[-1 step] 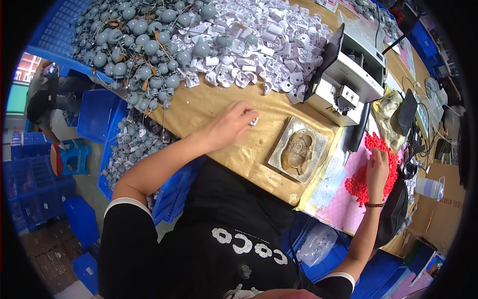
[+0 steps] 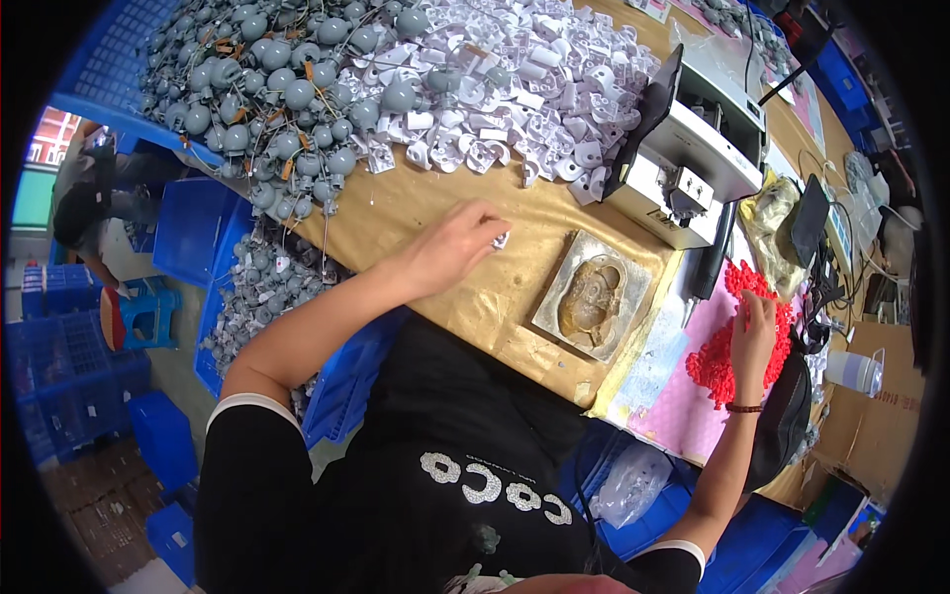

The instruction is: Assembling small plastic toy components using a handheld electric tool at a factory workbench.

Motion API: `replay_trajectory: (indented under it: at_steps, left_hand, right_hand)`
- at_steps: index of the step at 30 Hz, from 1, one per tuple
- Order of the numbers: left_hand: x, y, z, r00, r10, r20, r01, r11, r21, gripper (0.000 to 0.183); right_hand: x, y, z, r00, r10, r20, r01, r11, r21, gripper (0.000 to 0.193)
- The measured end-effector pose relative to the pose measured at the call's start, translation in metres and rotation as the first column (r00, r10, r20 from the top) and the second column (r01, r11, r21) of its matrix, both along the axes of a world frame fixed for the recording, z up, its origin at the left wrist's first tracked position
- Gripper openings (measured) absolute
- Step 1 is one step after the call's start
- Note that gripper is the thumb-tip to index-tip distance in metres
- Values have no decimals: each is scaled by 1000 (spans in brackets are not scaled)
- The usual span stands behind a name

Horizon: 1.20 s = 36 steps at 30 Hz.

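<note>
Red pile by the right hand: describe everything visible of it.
The red pile is a loose heap of many small bright-red pieces, plastic by their look, too small to make out singly. It lies on a pink sheet, right of the metal block. The right hand covers part of it; fingertip contact is unclear.

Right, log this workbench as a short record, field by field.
Left hand: pinching a small white part
Right hand: at the pile of red pieces; grip unclear
Between hands: metal block with a shaped hollow
Far side, left: heap of grey rounded parts with wires
Far side, middle: heap of white parts
Far side, right: boxy white machine
</note>
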State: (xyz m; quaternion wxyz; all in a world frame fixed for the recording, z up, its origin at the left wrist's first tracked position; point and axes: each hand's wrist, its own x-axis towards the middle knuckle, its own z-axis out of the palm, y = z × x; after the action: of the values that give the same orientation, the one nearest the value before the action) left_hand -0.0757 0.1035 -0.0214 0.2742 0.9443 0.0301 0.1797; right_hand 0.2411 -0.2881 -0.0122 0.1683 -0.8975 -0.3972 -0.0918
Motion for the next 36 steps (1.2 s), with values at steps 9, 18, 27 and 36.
replay_trajectory:
  at_steps: [9,18,27,36]
  left_hand:
    - [52,-62,42,977,-214,-13,204,947,-249,25]
    - [72,-86,26,994,-105,5,104,981,-163,44]
    - [67,80,62,779,422,463,-519,849,99,44]
    - [78,120,76,925,343,162,-328,938,-113,19]
  right_hand:
    - [-66,59,28,887,309,-344,-147,893,425,13]
    - [-126,138,17,822,570,-5,-519,752,408,19]
    - [-142,135,4,823,558,103,-561,772,300,26]
    - [-148,132,8,868,491,71,-494,840,223,27]
